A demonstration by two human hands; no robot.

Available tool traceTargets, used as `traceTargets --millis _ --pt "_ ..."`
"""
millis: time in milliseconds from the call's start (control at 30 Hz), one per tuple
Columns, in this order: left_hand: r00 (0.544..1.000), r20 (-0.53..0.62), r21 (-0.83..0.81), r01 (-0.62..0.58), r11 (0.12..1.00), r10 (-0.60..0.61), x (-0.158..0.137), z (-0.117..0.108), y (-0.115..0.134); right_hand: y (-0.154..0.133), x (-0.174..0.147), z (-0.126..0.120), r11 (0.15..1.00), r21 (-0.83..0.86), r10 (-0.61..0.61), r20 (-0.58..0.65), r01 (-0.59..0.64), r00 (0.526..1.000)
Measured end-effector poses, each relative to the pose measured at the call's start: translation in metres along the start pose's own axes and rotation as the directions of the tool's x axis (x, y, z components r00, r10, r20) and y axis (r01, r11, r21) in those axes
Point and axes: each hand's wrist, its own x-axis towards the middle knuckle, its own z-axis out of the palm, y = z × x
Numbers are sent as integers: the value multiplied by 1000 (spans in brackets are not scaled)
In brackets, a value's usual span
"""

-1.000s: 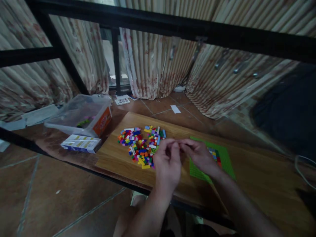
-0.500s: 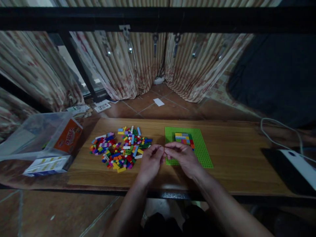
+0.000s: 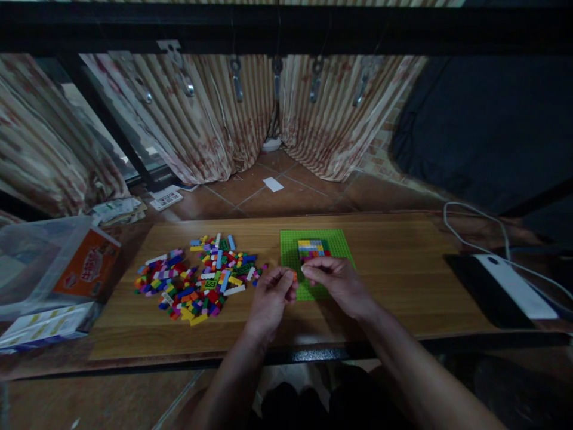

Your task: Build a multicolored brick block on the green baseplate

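Observation:
My left hand (image 3: pixel 272 294) pinches a small orange toy brick (image 3: pixel 294 276) between thumb and fingertips. Just to its right, my right hand (image 3: pixel 336 282) is closed in a pinch; whatever its fingertips hold is too small to make out. Both hands hover over the near left part of a green studded baseplate (image 3: pixel 342 242). On that plate sits a block of multicoloured bricks (image 3: pixel 311 246), its near side partly hidden behind my right hand. A loose pile of mixed toy bricks (image 3: pixel 208 276) is spread to the left of my left hand.
The wooden table (image 3: pixel 394 275) carries all of this. At the left stand a clear plastic bin (image 3: pixel 27 251) with an orange label and a white box (image 3: pixel 47 325). A white and black device (image 3: pixel 514 286) with a pale cable (image 3: pixel 505 239) lies at the right end.
My fingertips, together before, are now apart, and the orange brick shows in my left hand. The camera view has turned to the right, so the table things sit further left.

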Motion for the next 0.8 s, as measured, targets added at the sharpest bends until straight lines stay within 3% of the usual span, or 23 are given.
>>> traceTargets --millis 133,200,300,400,533,800 --pt "996 -66 42 -59 997 62 5 -6 2 3 9 -42 928 -371 -110 -196 30 974" --pt "994 -81 68 -71 995 77 7 -9 4 5 11 -54 839 -543 -164 -193 34 967" --pt "995 -74 88 -56 994 63 7 -10 6 8 12 -55 713 -695 -207 -85 90 975" --pt "996 -61 130 -56 990 65 5 -8 8 11 14 -46 583 -802 -228 -5 132 974" --pt "996 -57 189 -54 981 65 2 -6 9 13 18 -42 433 -897 -179 17 94 984" --pt "997 -61 215 -36 976 50 -2 -4 12 14 26 -39 302 -949 -120 60 94 991"
